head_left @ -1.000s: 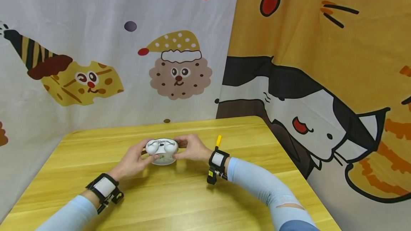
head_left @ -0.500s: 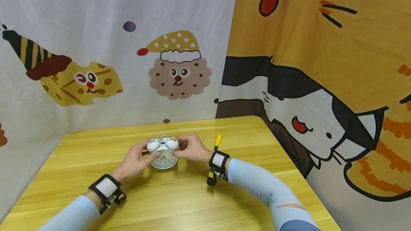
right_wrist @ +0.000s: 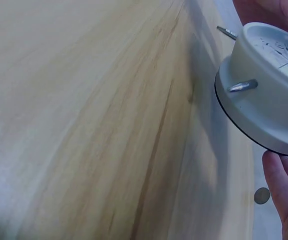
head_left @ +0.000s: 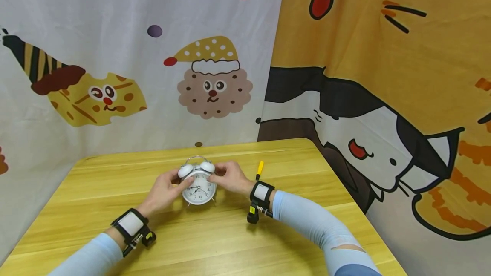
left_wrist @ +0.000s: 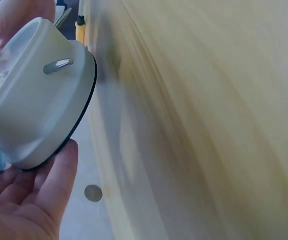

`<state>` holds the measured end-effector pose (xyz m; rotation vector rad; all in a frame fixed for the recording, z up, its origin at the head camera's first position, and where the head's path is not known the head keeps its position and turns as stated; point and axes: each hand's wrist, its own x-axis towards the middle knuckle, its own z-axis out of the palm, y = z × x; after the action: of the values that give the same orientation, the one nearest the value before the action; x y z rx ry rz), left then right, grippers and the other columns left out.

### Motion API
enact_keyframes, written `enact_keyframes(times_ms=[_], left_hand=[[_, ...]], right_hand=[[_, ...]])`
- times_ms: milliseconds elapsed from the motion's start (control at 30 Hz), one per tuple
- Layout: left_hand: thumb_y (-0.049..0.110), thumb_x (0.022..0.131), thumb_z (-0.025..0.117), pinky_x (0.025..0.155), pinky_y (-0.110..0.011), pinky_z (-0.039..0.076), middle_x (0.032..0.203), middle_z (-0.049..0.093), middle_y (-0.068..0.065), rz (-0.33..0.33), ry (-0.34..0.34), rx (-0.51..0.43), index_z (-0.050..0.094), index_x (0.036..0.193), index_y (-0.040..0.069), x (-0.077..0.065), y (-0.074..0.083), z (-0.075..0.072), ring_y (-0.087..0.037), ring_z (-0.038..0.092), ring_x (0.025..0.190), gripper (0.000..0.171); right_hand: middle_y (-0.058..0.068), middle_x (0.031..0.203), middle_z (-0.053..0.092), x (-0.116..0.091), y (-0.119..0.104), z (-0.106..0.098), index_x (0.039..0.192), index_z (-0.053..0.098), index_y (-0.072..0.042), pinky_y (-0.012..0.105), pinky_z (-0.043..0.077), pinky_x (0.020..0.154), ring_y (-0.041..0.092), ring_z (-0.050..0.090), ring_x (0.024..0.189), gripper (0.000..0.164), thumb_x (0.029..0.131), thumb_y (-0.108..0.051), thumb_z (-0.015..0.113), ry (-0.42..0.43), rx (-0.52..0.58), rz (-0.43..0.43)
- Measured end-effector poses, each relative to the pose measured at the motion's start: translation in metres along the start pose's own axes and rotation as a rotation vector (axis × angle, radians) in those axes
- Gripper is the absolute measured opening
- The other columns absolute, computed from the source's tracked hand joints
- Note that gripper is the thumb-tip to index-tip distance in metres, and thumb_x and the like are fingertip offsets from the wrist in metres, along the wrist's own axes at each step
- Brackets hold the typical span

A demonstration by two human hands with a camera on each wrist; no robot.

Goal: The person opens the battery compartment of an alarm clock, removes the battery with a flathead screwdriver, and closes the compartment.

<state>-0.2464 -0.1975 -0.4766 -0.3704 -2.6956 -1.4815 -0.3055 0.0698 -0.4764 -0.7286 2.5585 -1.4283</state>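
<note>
A white twin-bell alarm clock (head_left: 199, 194) with a wire handle and two short metal legs is held between both hands, its dial turned toward me. On its left side the left hand (head_left: 163, 191) grips it, thumb on the front rim and fingers behind. The right hand (head_left: 232, 178) holds the opposite side in the same way. In the left wrist view, fingers (left_wrist: 58, 182) support the back of the clock's casing (left_wrist: 38, 105). The right wrist view shows the casing (right_wrist: 264, 100) tilted, a leg sticking out and fingertips at the back edge.
A yellow-and-black stick-like tool (head_left: 260, 168) lies on the wooden table (head_left: 215, 242) just beyond the right wrist, partly hidden by the wrist strap. A curtain with cartoon prints (head_left: 126, 12) hangs behind the table's far edge.
The clock has tipped from showing mostly its bells and top to standing upright with its whole dial facing me. Both hands kept hold; the left moved slightly right with it.
</note>
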Motion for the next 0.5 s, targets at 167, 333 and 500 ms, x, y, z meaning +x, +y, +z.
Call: enact_keyframes(times_ms=[167,333,500], left_hand=[[0.047,0.11,0.072,0.087,-0.026,0.061,0.119,0.083,-0.015,-0.093,-0.019,-0.042,0.072,0.136,0.001,0.001,0.001,0.004,-0.018,0.075,0.104,0.053],[0.05,0.11,0.071,0.082,-0.031,0.066,0.118,0.081,-0.016,-0.188,-0.061,-0.163,0.069,0.139,-0.002,0.004,0.001,0.008,-0.017,0.076,0.098,0.06],[0.053,0.111,0.07,0.081,-0.037,0.069,0.115,0.08,-0.015,-0.28,-0.117,-0.294,0.066,0.141,-0.004,0.011,0.003,0.014,-0.018,0.079,0.093,0.064]], right_hand=[[0.009,0.119,0.086,-0.001,0.004,0.001,0.128,0.083,-0.009,0.029,0.064,0.094,0.014,0.076,0.103,0.037,0.099,-0.033,0.084,-0.013,0.016,0.043],[0.012,0.126,0.085,0.0,0.01,0.002,0.134,0.081,-0.008,0.032,0.065,0.096,0.021,0.078,0.111,0.045,0.101,-0.039,0.081,-0.002,0.016,0.089],[0.012,0.127,0.085,-0.001,0.014,0.0,0.134,0.081,-0.008,0.031,0.064,0.093,0.021,0.078,0.111,0.048,0.102,-0.043,0.078,0.023,0.012,0.119]])
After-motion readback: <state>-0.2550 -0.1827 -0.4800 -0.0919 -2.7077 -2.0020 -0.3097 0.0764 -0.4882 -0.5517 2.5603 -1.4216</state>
